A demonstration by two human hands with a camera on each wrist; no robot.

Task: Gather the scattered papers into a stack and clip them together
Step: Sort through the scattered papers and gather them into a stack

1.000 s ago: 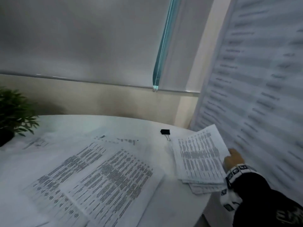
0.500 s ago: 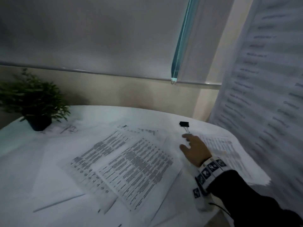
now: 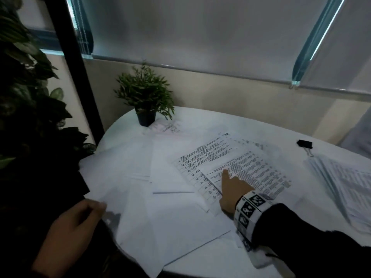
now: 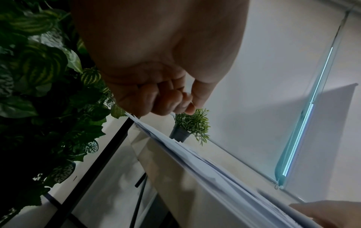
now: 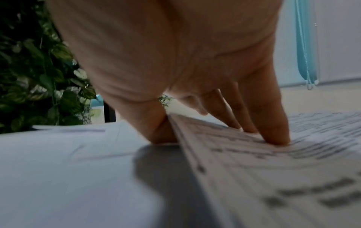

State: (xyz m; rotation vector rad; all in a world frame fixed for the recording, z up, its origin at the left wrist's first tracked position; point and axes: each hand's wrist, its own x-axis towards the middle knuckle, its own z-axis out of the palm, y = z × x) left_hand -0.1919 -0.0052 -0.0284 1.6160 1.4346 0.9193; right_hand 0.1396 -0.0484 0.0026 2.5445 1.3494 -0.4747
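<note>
White round table (image 3: 210,257) under drawn blinds: I see my right hand (image 3: 232,189) pinching a printed sheet (image 3: 247,169), thumb beneath, while my left hand (image 3: 76,221) pinches blank papers (image 3: 160,223) overhanging the near-left edge. Binder clip (image 3: 304,144) lies far right, beside another stack (image 3: 345,187); potted plant (image 3: 145,97) stands behind.

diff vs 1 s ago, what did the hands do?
The right hand let go of the side pile, passed near the clip, and now takes a grip on the printed sheets mid-table, thumb under the edge. The left hand has come into view at the near-left paper edge. Clip and plant unmoved; the camera swung left.
</note>
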